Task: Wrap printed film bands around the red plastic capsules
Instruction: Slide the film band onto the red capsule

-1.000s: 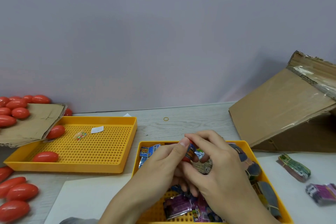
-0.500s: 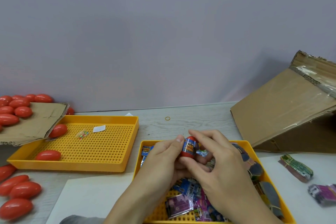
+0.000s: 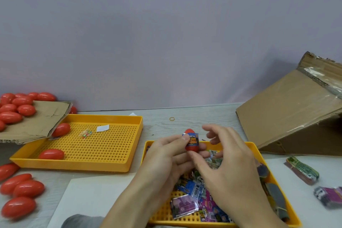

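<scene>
- Capsule, red and upright with a blue printed band round its middle, sits above the far rim of the right-hand yellow tray.
- Left hand pinches it, thumb on the band.
- Right hand hovers beside, its grip wide, holding nothing.
- To finish well: square the band, press it snug all round.

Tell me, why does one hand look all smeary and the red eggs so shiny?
In the head view, the right hand is smeared by motion blur, while the left hand holding the banded capsule looks sharper; the loose red capsules show pale glare streaks; the far edges look softer.
</scene>
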Demonstrator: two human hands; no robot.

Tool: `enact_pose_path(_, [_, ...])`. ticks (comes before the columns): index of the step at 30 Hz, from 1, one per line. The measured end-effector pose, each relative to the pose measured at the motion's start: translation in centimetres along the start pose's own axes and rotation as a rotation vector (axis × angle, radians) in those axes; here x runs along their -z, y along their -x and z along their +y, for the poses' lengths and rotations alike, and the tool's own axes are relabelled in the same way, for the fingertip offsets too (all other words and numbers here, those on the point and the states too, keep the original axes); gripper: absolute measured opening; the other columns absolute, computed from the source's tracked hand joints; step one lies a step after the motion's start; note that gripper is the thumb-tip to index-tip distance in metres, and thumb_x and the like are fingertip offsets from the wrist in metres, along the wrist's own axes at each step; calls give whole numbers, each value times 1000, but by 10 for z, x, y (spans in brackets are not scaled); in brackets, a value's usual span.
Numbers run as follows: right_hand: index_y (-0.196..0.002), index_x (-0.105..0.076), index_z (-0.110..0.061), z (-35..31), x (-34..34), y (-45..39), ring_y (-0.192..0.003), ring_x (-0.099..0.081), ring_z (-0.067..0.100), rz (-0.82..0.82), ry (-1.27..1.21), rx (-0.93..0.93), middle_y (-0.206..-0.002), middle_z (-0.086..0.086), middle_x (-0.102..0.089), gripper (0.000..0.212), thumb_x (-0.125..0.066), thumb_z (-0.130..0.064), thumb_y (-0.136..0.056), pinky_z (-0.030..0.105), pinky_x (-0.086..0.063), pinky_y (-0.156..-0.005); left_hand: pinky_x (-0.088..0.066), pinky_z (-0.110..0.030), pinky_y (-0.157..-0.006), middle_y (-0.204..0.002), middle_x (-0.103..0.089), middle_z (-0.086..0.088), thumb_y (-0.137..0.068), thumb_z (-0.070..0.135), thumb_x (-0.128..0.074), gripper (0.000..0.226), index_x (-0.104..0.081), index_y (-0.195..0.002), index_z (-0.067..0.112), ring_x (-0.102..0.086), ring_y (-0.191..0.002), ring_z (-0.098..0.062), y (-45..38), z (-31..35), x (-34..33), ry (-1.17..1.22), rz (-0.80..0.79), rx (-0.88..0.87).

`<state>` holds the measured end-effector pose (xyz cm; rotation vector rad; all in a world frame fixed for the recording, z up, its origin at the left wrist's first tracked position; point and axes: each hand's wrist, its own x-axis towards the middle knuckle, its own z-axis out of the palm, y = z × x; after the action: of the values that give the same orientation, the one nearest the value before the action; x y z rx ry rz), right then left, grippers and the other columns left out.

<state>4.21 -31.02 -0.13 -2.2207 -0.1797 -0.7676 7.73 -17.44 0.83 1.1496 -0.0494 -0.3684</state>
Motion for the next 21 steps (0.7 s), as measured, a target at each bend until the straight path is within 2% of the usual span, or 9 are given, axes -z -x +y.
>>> enact_pose_path(3, [-112, -57, -35, -3, -6, 2, -96, -55, -2, -75, 79, -11, -99, -22, -55, 36, -72, -35, -79, 14, -46, -77, -62, -33, -71, -89, -74, -23, -72, 19, -75, 32, -64, -93, -2, -74, -81, -32, -1, -3, 1, -73, 87, -71])
enact_pose_path(6, [-110, -60, -32, -8, -15, 3, -95, -53, 2, -199, 142, -25, -99, -19, -55, 30, -67, -32, -82, 13, -41, -82, -58, -40, -71, -80, -73, -19, -50, 34, -86, 55, -59, -86, 4, -72, -75, -32, 0, -5, 4, -223, 143, -71])
enact_pose_path(8, [-102, -64, -32, -10, -15, 2, -87, -54, 2, -183, 139, -120, -89, -18, -57, 16, -64, -32, -86, 9, -39, -74, -59, -44, -76, -80, -73, -20, -46, 39, -86, 64, -61, -90, 0, -72, -78, -34, -1, -3, 4, -257, 144, -30])
enact_pose_path(9, [-93, -66, -31, -9, -13, 0, -78, -56, 2, -175, 120, -209, -80, -16, -60, 8, -63, -35, -87, 8, -39, -67, -61, -41, -74, -83, -74, -20, -52, 38, -85, 62, -63, -94, -3, -73, -79, -34, -2, -2, 3, -257, 125, -4])
enact_pose_path(11, [-74, -69, -24, -4, -6, -7, -61, -60, 2, -211, -65, -495, -63, -9, -65, 23, -61, -39, -90, 10, -42, -56, -61, -36, -70, -87, -76, -15, -75, 35, -77, 44, -67, -101, 0, -75, -79, -32, -4, 0, 1, -298, 96, 31])
enact_pose_path(14, [-62, -70, -10, -3, 14, -22, -53, -58, 11, -299, -716, -970, -65, 7, -65, 37, -59, -20, -96, 22, -48, -54, -61, -35, -64, -88, -77, -8, -90, 24, -67, 22, -68, -101, 5, -74, -74, -27, -6, 3, 3, -351, 147, 18])
enact_pose_path(17, [-90, -67, 8, -1, 49, -61, -59, -59, 14, -69, -1065, -949, -76, 17, -65, 21, -56, -8, -97, 21, -51, -51, -61, -37, -65, -89, -76, -7, -92, 22, -65, 16, -70, -98, 8, -74, -77, -27, -5, 7, 6, -393, 147, -5])
enact_pose_path(20, [-111, -58, 6, -4, 110, -116, -76, -63, 15, 359, -1324, -736, -96, 17, -62, 27, -53, -18, -100, 18, -54, -54, -58, -40, -64, -88, -76, -9, -94, 17, -62, 13, -71, -95, 8, -72, -74, -30, -4, 11, 7, -396, 153, -41])
enact_pose_path(21, [-118, -54, 4, -7, 125, -125, -85, -66, 18, 431, -1373, -690, -106, 19, -58, 34, -53, -25, -100, 19, -56, -58, -57, -40, -64, -87, -76, -10, -95, 15, -61, 13, -71, -94, 7, -71, -73, -32, -5, 12, 7, -395, 157, -52])
